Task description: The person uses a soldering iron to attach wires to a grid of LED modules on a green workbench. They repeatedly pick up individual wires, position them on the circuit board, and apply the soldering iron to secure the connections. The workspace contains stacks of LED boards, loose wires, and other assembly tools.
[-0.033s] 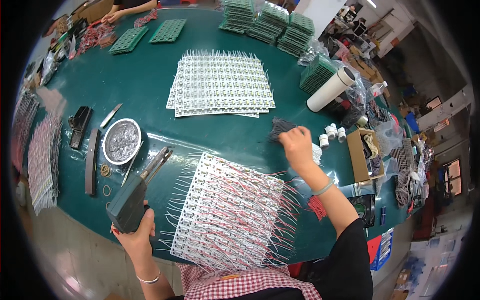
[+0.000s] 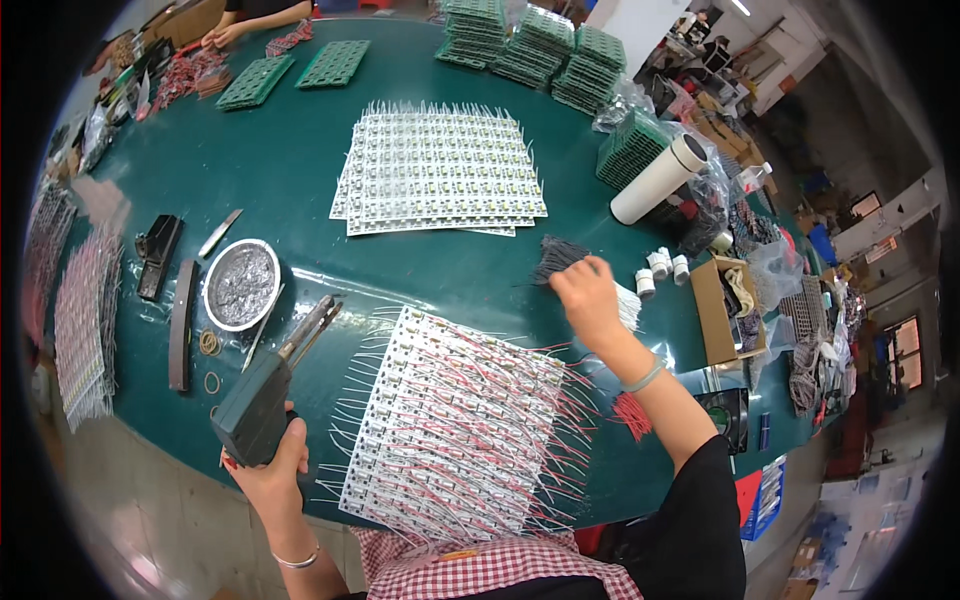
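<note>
My left hand (image 2: 270,470) is wrapped round the handle of a dark green soldering gun (image 2: 255,405), whose metal tip points up and away from me. Right of it lies a white circuit board panel (image 2: 450,425), covered with rows of red, white and dark wires that also stick out past its sides. My right hand (image 2: 587,300) is beyond the panel's far right corner, at the near edge of a bundle of dark wires (image 2: 558,258). Its fingers are bent and pressed together; whether a wire is between them is too small to tell. White wires (image 2: 628,308) lie partly behind that hand.
More white panels (image 2: 440,170) are stacked farther back. On the left are a bowl of grey material (image 2: 243,285), a knife (image 2: 220,232) and a dark bar (image 2: 183,325). A white flask (image 2: 658,180), small white rolls (image 2: 660,264), a cardboard box (image 2: 728,310) and red wires (image 2: 632,415) are on the right.
My right hand has shifted slightly to the left at the dark wires. The soldering gun and my left hand stay in place.
</note>
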The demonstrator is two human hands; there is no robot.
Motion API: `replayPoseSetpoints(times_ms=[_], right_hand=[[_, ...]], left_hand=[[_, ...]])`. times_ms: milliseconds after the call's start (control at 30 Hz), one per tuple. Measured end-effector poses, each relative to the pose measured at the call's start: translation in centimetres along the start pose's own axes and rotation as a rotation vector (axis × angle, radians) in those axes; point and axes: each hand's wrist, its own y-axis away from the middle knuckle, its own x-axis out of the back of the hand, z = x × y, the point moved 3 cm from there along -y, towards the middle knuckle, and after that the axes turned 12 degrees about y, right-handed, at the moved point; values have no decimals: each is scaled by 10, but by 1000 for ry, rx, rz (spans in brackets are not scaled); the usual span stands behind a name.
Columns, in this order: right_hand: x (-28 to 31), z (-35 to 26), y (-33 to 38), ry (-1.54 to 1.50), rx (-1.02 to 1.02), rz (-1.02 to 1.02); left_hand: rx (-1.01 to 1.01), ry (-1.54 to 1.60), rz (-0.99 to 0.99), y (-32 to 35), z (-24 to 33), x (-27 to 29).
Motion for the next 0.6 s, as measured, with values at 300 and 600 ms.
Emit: replayPoseSetpoints(times_ms=[300,600], right_hand=[[-4,4,5,-245,-92,-113],[-6,8,8,-549,-321,75]], left_hand=[[-42,37,1,2,-1,-3],[-47,43,-8,2,1,-6]])
